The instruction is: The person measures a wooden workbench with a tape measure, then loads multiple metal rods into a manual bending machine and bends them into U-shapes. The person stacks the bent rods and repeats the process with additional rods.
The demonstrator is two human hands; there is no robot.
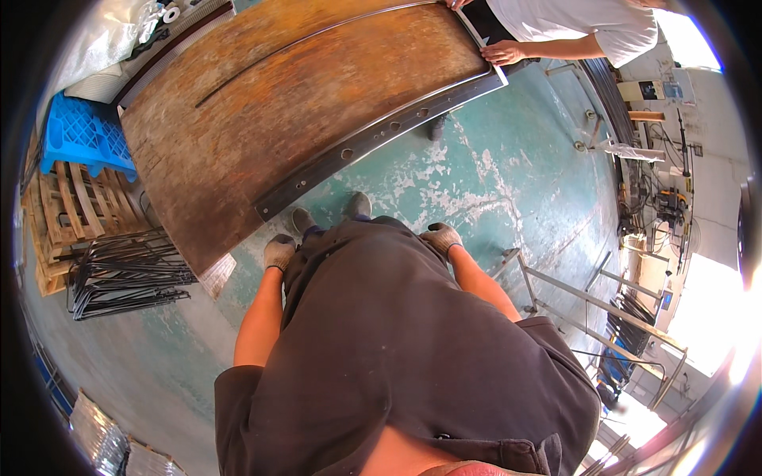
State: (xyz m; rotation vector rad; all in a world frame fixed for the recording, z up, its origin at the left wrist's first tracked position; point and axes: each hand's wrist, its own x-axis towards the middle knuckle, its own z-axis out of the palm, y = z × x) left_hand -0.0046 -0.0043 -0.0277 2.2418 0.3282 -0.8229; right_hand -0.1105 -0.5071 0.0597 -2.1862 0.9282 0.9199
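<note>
Both my hands hang beside my thighs in knitted work gloves. My left hand (279, 252) is beside my left thigh, near the close corner of a rust-brown worktable (262, 119). By the other thigh is my right hand (442, 238), apart from the table. From above, the fingers of both hands are mostly hidden, and nothing shows in either. A dark metal rail (348, 154) with round holes runs along the table's near edge. On top lies a long thin metal rod (294, 45). Across the far right end, a co-worker's hands touch a light metal bar (490, 55).
Left of the table are a blue plastic pallet (87, 135), a wooden pallet (79, 202) and a stack of bent black metal frames (131, 274). A metal rack (587, 300) stands to my right on the worn green floor (508, 159). The co-worker (563, 24) is at the far right.
</note>
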